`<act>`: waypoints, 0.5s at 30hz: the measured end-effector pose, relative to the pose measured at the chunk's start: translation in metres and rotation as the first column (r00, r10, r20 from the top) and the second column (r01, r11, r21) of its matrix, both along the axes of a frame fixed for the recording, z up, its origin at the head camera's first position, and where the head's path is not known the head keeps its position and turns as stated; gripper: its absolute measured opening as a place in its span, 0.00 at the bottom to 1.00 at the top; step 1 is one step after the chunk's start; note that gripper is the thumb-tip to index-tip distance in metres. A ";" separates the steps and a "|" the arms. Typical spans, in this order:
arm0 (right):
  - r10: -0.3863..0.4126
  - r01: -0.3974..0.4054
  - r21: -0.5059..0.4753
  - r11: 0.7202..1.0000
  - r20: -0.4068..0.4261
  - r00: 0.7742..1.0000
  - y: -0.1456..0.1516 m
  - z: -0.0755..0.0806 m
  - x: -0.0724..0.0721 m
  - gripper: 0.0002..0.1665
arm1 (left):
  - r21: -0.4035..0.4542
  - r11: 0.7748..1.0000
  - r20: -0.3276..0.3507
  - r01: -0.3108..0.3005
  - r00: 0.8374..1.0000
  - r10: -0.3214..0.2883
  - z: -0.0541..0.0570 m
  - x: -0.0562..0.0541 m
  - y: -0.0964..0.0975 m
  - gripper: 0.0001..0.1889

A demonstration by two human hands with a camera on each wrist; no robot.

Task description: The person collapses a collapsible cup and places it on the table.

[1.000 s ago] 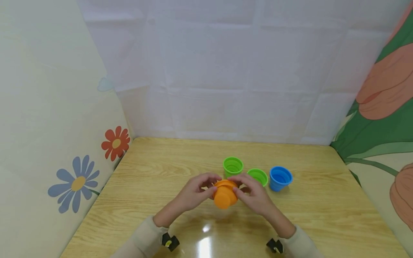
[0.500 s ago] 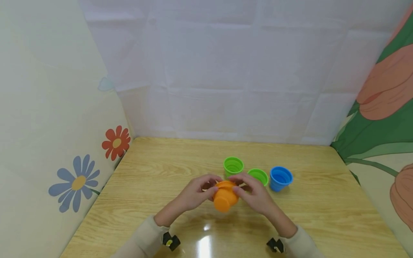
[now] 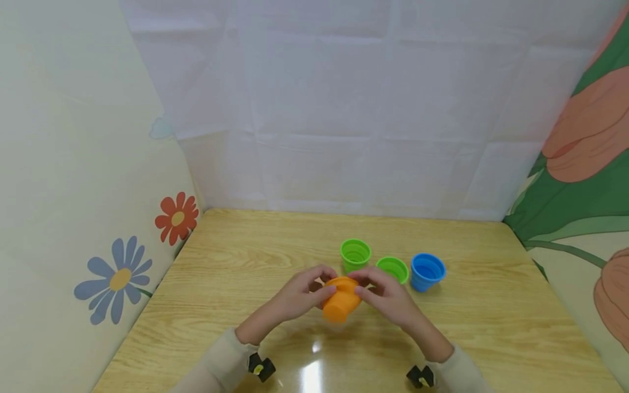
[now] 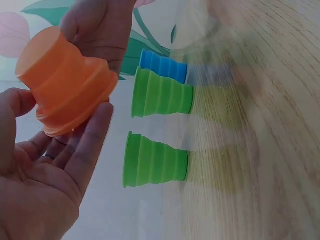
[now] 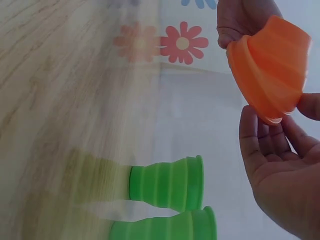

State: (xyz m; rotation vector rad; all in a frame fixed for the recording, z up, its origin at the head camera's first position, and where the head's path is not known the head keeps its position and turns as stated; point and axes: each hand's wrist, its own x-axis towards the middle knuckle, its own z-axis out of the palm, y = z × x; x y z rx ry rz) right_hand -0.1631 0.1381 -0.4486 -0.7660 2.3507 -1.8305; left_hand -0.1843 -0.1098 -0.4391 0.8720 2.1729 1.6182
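Between left hand (image 3: 297, 295) and right hand (image 3: 388, 297): orange cup (image 3: 342, 300), tilted, sides pinched by both.

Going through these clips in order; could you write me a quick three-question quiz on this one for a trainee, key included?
1. What are the left hand and the right hand holding together?
2. True or false: in the head view, the blue cup is the leftmost cup.
3. How many green cups stand on the table?

Key:
1. The orange cup.
2. False; the blue cup is the rightmost.
3. Two.
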 end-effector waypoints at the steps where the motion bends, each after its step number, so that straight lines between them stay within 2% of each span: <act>1: 0.011 -0.011 0.011 1.000 -0.013 1.000 -0.001 0.000 -0.001 0.16 | -0.018 1.000 0.007 0.008 1.000 -0.008 0.000 0.000 0.001 0.12; 4: 0.030 -0.028 0.031 0.999 -0.046 0.998 -0.003 0.002 -0.002 0.16 | -0.063 0.998 0.014 0.015 1.000 -0.014 0.001 -0.001 0.002 0.12; 7: 0.019 -0.018 0.020 1.000 -0.040 0.999 -0.006 0.003 -0.001 0.16 | -0.079 0.997 0.001 0.003 1.000 -0.003 0.002 0.000 0.002 0.13; 11: 0.002 -0.002 -0.029 1.000 0.005 1.000 -0.006 0.004 0.000 0.18 | -0.048 0.998 0.000 -0.039 0.999 0.040 0.004 0.000 0.002 0.13; 15: 0.015 -0.014 -0.067 0.998 0.024 1.000 -0.005 0.004 0.000 0.22 | 0.017 0.997 0.035 -0.080 0.996 0.079 0.003 0.000 0.002 0.14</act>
